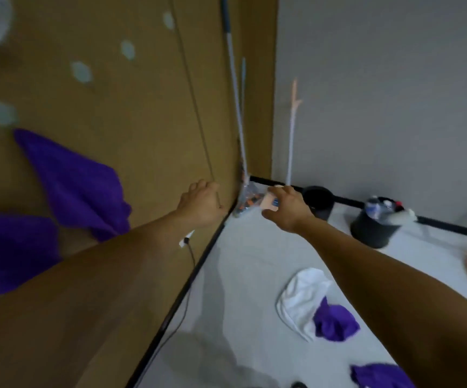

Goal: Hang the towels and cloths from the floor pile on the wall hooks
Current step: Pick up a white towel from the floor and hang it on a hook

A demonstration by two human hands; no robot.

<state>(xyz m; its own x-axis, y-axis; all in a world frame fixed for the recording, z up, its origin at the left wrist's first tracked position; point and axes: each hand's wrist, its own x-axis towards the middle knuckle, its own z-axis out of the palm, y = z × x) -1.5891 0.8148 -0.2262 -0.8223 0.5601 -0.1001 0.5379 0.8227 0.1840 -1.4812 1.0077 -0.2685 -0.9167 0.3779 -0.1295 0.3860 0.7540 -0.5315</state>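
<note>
The brown panel wall (142,121) fills nine o'clock, with two purple terry towels (72,180) draped from its pale hexagonal hooks (81,71); others stand free toward eleven. On the grey floor (240,275) at five o'clock lies the pile: a white cloth (301,298) overlapping a purple cloth (334,322). At centre, the left grip (201,204) is curled together and looks empty. The right grip (285,208) is spread apart, likely reaching for more.

open floor (243,275) ahead, bins (372,228) right, mop poles (236,93) cornered
</note>
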